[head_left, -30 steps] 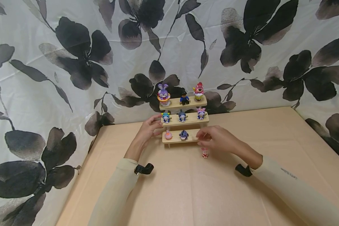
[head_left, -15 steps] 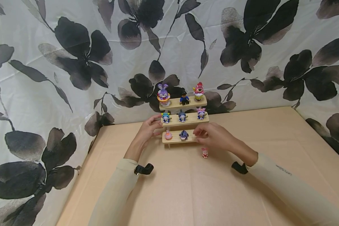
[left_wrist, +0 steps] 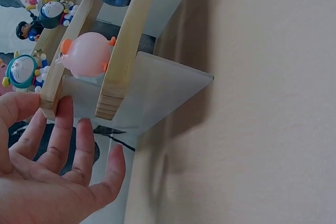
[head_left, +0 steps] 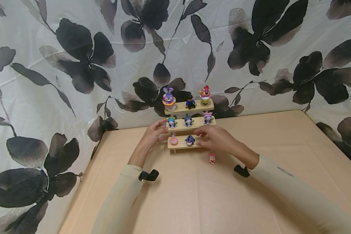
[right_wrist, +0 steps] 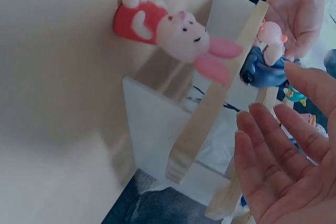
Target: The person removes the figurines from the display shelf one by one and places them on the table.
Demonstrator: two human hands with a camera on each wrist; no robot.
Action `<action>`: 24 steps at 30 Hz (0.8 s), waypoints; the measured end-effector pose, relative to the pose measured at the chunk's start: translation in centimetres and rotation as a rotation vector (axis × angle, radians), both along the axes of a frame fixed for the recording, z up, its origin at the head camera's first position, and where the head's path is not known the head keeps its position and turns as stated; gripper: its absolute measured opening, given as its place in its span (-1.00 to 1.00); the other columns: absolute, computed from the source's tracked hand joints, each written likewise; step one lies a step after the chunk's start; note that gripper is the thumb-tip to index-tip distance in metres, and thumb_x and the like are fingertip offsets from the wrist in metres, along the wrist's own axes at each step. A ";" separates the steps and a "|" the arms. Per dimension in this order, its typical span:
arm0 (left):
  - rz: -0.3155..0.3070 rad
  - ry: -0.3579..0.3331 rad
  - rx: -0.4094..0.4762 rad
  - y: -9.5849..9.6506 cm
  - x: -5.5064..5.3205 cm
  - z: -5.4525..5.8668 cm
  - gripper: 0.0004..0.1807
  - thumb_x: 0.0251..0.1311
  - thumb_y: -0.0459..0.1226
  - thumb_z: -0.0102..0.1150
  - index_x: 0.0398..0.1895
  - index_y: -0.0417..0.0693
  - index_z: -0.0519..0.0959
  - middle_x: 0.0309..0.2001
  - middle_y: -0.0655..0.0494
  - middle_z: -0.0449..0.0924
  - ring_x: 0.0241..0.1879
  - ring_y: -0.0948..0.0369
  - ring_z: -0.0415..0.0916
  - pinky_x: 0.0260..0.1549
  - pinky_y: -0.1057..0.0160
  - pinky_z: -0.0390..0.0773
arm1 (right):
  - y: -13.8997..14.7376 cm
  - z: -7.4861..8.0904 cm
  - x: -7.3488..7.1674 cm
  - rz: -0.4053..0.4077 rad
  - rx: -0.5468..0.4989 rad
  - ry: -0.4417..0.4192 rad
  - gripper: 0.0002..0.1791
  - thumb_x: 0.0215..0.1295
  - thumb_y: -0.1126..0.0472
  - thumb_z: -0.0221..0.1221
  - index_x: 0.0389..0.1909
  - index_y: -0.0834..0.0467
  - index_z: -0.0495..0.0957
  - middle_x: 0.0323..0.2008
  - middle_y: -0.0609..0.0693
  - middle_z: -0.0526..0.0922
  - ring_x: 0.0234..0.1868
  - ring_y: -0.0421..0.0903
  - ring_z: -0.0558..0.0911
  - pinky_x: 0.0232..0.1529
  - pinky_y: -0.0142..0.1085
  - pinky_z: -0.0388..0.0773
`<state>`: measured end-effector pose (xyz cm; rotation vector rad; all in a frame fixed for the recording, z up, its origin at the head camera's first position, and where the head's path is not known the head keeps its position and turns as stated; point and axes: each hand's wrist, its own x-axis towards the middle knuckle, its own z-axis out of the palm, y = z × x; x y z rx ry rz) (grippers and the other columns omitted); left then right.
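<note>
floral fabric [head_left: 175, 58] in black, grey and white hangs behind a tan tabletop [head_left: 199, 195], whose far edge runs just back of a small display stand [head_left: 198, 122]. open tabletop spreads to either side of the stand and widely before it. three wooden tiers climb toward the cloth on pale side panels [left_wrist: 163, 90]. up top are a purple rabbit figure [head_left: 169, 99] in an orange ring, a blue-clad figure [head_left: 190, 102] with dark hair and a pink bear figure [head_left: 205, 95] with red on its head. the middle tier bears three capped figures [head_left: 188, 121]: one in teal and yellow, one in dark grey, one in pink. the lowest holds a round pink figure [head_left: 174, 140] at left and a blue figure [head_left: 189, 140] at center.

a person's left hand [head_left: 153, 134] pinches the left end of the middle tier between thumb and fingertip. the right hand [head_left: 215, 139], fingers loose and apart, holds nothing at the right part of the lowest tier; whether it touches the wood cannot be told. a long-eared pink figure [head_left: 212, 159] in red, with black eyes and a thin smile, stands upright on the tabletop, just in front of the stand's right end.
</note>
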<state>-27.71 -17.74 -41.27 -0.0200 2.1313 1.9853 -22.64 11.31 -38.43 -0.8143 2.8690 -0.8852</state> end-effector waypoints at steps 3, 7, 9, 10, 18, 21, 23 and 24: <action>-0.002 -0.001 0.005 -0.1 0.0 0.0 -0.46 0.38 -0.34 0.15 0.42 0.02 0.41 0.15 -0.02 0.45 0.14 0.07 0.47 0.31 -0.23 0.35 | -0.6 -0.1 -0.1 -0.001 0.005 0.005 -0.53 0.26 0.12 0.39 0.18 0.13 0.63 0.07 -0.02 0.70 0.05 -0.05 0.66 0.12 -0.05 0.59; -0.005 -0.004 0.009 -0.1 0.0 0.0 -0.46 0.38 -0.35 0.15 0.42 0.02 0.41 0.14 -0.02 0.45 0.14 0.07 0.47 0.32 -0.23 0.34 | -1.4 -0.4 -0.1 -0.002 0.005 0.025 -0.48 0.24 0.08 0.40 0.21 0.14 0.61 0.10 -0.01 0.69 0.07 -0.04 0.66 0.12 -0.04 0.59; -0.006 -0.002 0.007 -0.1 0.0 0.0 -0.46 0.37 -0.35 0.15 0.42 0.01 0.41 0.15 -0.03 0.45 0.15 0.07 0.46 0.32 -0.24 0.34 | -1.7 -0.5 0.0 -0.002 0.002 0.031 -0.46 0.24 0.05 0.41 0.21 0.15 0.61 0.10 0.00 0.69 0.07 -0.02 0.66 0.11 -0.05 0.60; -0.006 -0.002 0.006 -0.1 0.0 0.0 -0.46 0.37 -0.35 0.15 0.42 0.01 0.41 0.16 -0.04 0.45 0.15 0.06 0.46 0.32 -0.24 0.34 | -1.9 -0.6 0.0 -0.001 0.006 0.038 -0.46 0.24 0.04 0.41 0.21 0.14 0.60 0.10 0.00 0.69 0.06 -0.02 0.66 0.11 -0.06 0.60; -0.004 -0.005 0.000 -0.1 0.1 0.0 -0.46 0.36 -0.35 0.14 0.41 0.00 0.41 0.21 -0.07 0.44 0.19 0.03 0.46 0.32 -0.22 0.36 | -2.7 -1.2 0.0 -0.011 0.037 0.059 -0.47 0.26 -0.02 0.39 0.19 0.11 0.60 0.05 -0.01 0.67 -0.04 -0.04 0.63 0.01 -0.12 0.60; -0.005 -0.003 -0.001 -0.1 0.1 0.0 -0.46 0.36 -0.35 0.13 0.41 0.00 0.41 0.22 -0.08 0.44 0.21 0.02 0.45 0.31 -0.22 0.36 | -2.8 -1.3 0.0 -0.015 0.041 0.071 -0.50 0.26 -0.01 0.39 0.16 0.11 0.61 0.03 -0.02 0.68 -0.06 -0.05 0.62 0.00 -0.13 0.60; -0.005 -0.002 -0.002 0.0 0.1 0.1 -0.46 0.36 -0.35 0.13 0.41 0.01 0.41 0.23 -0.09 0.44 0.23 0.01 0.44 0.31 -0.22 0.36 | -2.9 -1.3 -0.1 -0.012 0.044 0.076 -0.52 0.27 0.00 0.39 0.15 0.11 0.62 0.03 -0.02 0.68 -0.06 -0.05 0.62 -0.01 -0.13 0.60; -0.006 -0.002 -0.002 0.0 0.1 0.1 -0.45 0.36 -0.35 0.13 0.41 0.01 0.41 0.23 -0.09 0.44 0.23 0.01 0.44 0.31 -0.23 0.36 | -2.9 -1.3 -0.1 -0.010 0.046 0.079 -0.53 0.27 0.01 0.39 0.15 0.11 0.62 0.03 -0.02 0.68 -0.06 -0.06 0.62 -0.01 -0.14 0.60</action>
